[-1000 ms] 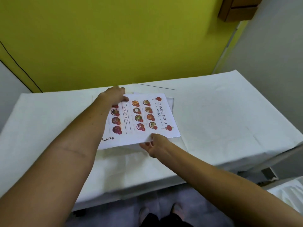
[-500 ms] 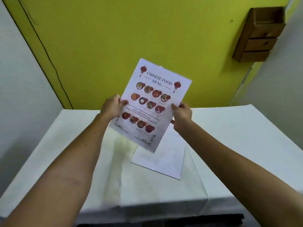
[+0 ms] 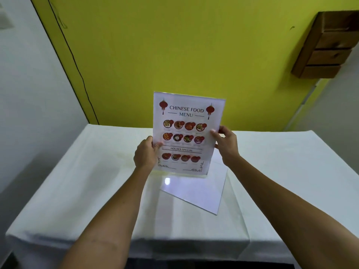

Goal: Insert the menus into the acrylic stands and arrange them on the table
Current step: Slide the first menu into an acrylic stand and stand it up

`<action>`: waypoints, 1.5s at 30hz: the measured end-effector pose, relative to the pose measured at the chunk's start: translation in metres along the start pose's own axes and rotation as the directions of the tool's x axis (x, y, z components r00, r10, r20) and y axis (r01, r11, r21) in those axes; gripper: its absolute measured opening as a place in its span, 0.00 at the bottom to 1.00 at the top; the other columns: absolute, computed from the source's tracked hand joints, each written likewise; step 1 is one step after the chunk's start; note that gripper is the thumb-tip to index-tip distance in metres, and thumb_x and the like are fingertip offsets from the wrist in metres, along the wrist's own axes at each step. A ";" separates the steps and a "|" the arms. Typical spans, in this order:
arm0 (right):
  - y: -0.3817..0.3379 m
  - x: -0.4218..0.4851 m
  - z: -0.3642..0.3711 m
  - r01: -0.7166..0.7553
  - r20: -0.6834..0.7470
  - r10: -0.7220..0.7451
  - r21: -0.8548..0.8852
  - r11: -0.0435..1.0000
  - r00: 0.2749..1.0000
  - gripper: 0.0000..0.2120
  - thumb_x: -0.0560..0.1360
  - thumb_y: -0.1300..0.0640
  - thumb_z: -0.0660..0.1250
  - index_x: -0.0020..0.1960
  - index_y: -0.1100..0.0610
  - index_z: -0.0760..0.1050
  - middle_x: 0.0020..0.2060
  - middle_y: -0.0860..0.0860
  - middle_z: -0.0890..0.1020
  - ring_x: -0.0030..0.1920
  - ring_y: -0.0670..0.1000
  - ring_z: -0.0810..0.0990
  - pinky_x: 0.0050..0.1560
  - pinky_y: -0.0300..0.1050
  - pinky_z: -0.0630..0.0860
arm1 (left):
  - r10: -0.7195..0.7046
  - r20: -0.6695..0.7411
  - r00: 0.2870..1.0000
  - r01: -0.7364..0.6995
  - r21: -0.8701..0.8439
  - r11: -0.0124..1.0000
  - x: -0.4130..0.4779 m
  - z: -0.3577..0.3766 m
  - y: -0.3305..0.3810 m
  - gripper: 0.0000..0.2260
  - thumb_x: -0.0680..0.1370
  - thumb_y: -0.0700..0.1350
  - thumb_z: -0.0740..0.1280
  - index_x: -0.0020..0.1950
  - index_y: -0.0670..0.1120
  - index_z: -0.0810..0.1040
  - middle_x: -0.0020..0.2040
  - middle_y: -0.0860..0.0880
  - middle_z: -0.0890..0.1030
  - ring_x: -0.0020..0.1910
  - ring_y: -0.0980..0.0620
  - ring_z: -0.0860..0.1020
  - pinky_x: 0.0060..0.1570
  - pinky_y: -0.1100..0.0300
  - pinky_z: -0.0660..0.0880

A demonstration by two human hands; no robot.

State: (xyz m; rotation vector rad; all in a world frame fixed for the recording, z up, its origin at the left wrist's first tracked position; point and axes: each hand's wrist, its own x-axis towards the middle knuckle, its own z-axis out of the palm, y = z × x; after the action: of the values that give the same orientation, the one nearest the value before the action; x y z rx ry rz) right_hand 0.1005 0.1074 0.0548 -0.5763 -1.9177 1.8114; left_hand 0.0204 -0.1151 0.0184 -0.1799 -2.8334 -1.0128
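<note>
A "Chinese Food Menu" sheet [image 3: 186,133] with rows of dish pictures stands upright above the white table [image 3: 87,181]. It appears to sit inside a clear acrylic stand [image 3: 223,113], whose transparent rim shows along the top and right side. My left hand [image 3: 144,156] grips the left edge at mid-height. My right hand [image 3: 227,144] grips the right edge, slightly higher. The stand's lower edge hovers just over the cloth. A blank white sheet [image 3: 202,195] lies flat on the table under and to the right of it.
The table is covered with a white cloth and butts against a yellow wall [image 3: 174,45]. A wooden drawer box [image 3: 326,45] hangs on the wall at the upper right. A grey wall borders the left side.
The menu went from lying flat on the table to being lifted in both hands, then turned from tilted to straight upright and facing me. A white sheet stayed on the table.
</note>
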 end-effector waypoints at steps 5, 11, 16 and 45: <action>0.014 -0.001 -0.005 0.006 0.015 -0.005 -0.019 1.000 1.000 0.02 0.75 0.57 0.68 0.47 0.52 0.80 0.42 0.50 0.82 0.45 0.56 0.83 0.52 0.65 0.79 | -0.016 0.014 1.000 0.016 0.011 1.000 -0.009 0.013 -0.010 0.15 0.79 0.54 0.63 0.45 0.41 0.70 0.49 0.40 0.81 0.43 0.41 0.76 0.36 0.55 0.67; 0.022 -0.013 -0.004 0.078 -0.023 -0.084 -0.188 0.979 0.996 0.24 0.75 0.55 0.68 0.68 0.50 0.66 0.51 0.52 0.82 0.48 0.53 0.83 0.51 0.55 0.81 | 0.057 0.010 0.998 -0.052 -0.280 0.959 -0.024 0.016 0.000 0.35 0.73 0.47 0.73 0.74 0.49 0.57 0.67 0.43 0.74 0.62 0.42 0.77 0.52 0.49 0.77; 0.031 -0.020 -0.004 0.209 -0.013 -0.232 -0.381 0.901 0.973 0.42 0.73 0.60 0.69 0.74 0.36 0.47 0.57 0.52 0.80 0.48 0.55 0.82 0.46 0.56 0.81 | 0.226 0.035 0.974 -0.224 -0.041 0.974 -0.028 0.017 0.000 0.50 0.68 0.46 0.77 0.79 0.51 0.47 0.65 0.40 0.71 0.59 0.42 0.76 0.50 0.47 0.78; 0.023 0.116 0.157 0.263 0.008 -0.279 -0.361 0.895 0.960 0.41 0.72 0.68 0.69 0.76 0.47 0.53 0.50 0.57 0.79 0.50 0.59 0.79 0.48 0.60 0.79 | 0.104 -0.182 0.978 -0.094 0.066 0.993 0.154 0.012 -0.060 0.44 0.75 0.31 0.67 0.76 0.60 0.44 0.55 0.40 0.73 0.43 0.41 0.80 0.35 0.50 0.80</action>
State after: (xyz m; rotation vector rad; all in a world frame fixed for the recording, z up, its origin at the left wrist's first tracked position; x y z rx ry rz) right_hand -0.0848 0.0468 0.0282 -0.4300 -2.1912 1.2743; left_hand -0.1413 -0.1432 -0.0036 -0.2073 -2.6527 -0.8785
